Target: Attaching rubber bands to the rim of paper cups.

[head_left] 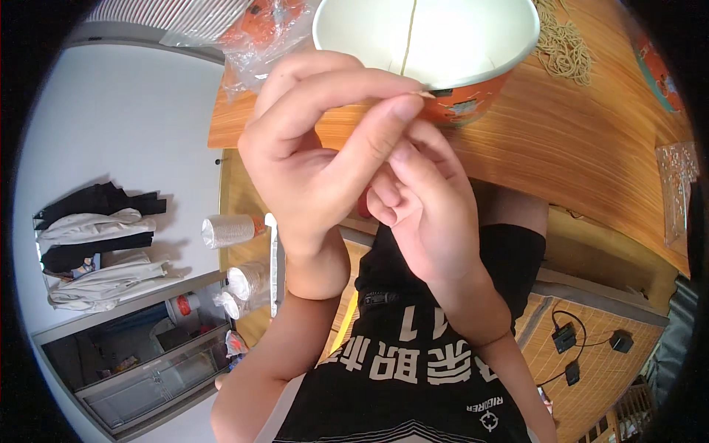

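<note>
The tan cord (409, 37) comes from the far side, crosses the white mouth of an orange-walled bucket (480, 94) and passes behind the left index finger at the near rim. The left hand (303, 151) pinches a small tan tip of it between thumb and index finger, just beside the bucket's wall. The right hand (436, 199) is curled just under and to the right of that pinch, its fingertips partly hidden; whether it grips anything I cannot tell.

The bucket stands close to the near edge of the wooden table (576, 140), toward its left end. That edge bows away to the right, with a wide stretch of wood grain between the bucket and the right side. Both hands are on the near side of the rim, over the table edge and the person's lap.

Counted: one heap of cord (565, 52) right of the bucket; one second container (657, 77) at the far right, partly cut off; one clear packet (676, 184) at the right edge; one crumpled clear wrapper (269, 37) and one ridged white stack (173, 18) at the far left. Near left, below table height, are three wrapped cup stacks (227, 230).
</note>
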Demonstrator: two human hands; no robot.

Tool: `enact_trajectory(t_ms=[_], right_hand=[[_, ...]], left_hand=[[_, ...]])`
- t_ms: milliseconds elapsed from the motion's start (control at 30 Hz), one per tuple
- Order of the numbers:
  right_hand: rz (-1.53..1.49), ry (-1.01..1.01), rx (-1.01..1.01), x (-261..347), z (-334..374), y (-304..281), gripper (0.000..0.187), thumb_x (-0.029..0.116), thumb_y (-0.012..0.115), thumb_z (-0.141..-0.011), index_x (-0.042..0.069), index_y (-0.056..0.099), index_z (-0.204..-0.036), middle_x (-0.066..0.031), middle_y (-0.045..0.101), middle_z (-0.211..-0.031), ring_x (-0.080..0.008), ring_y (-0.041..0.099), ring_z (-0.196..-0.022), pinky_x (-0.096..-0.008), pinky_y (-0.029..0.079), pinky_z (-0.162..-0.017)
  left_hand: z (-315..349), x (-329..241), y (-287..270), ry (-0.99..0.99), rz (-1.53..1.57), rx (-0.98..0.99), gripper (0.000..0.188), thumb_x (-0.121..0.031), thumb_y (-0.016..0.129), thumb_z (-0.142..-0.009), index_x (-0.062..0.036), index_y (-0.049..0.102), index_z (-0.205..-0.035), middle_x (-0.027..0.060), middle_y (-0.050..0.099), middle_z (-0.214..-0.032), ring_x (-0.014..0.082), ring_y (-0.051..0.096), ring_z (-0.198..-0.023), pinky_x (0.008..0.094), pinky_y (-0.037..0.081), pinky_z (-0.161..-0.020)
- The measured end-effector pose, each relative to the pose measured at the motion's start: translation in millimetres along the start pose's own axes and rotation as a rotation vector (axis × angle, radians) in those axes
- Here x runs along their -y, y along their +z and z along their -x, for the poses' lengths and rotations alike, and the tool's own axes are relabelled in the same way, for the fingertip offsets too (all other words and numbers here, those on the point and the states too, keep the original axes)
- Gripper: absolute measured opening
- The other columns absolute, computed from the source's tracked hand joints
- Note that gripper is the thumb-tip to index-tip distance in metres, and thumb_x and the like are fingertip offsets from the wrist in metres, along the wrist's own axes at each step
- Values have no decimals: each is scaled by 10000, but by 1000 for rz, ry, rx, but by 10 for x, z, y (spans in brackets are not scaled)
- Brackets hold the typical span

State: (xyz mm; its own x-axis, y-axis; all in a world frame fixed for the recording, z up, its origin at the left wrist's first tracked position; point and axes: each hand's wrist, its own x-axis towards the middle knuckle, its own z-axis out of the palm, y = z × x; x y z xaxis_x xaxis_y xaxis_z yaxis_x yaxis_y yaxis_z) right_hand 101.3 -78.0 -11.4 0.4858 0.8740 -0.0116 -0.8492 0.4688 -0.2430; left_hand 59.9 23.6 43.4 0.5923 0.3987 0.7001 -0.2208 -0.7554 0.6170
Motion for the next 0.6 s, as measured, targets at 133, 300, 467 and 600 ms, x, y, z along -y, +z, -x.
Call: enact_trajectory(t_ms=[133,300,467,600], right_hand=[[668,-56,-50,178,51,32,219,132,589,-963,9,623,-1141,-3,639,-897,-50,567,-701,-184,424,-566],[1466,-796,-153,696,233,200,283,-15,679,-865,10,645,-1145,-24,618,-972,-45,506,-691,-175,398,-592],[1563,-764,-2,756,-15,220,311,21,772,-799,8,682,-1097,-1,633,-913,-34,503,-694,-171,403,-580],[1472,-822,-70,663,-31,158,233,-30,733,-827,-24,695,-1057,-31,686,-881,-58,590,-768,-170,462,-670]], left_hand=[[-191,-65,-111,57,-103,205,154,58,719,-714,11,729,-860,93,646,-887,165,569,-843,275,436,-791],[-387,-109,-204,80,-71,367,137,39,727,-716,-5,737,-845,79,654,-861,162,576,-804,277,444,-755],[-479,-116,-205,88,63,425,125,14,744,-725,-33,748,-841,59,653,-818,156,590,-755,271,458,-693],[-487,-74,-224,86,159,427,116,-5,757,-731,-55,757,-837,43,652,-783,150,602,-715,265,470,-643]])
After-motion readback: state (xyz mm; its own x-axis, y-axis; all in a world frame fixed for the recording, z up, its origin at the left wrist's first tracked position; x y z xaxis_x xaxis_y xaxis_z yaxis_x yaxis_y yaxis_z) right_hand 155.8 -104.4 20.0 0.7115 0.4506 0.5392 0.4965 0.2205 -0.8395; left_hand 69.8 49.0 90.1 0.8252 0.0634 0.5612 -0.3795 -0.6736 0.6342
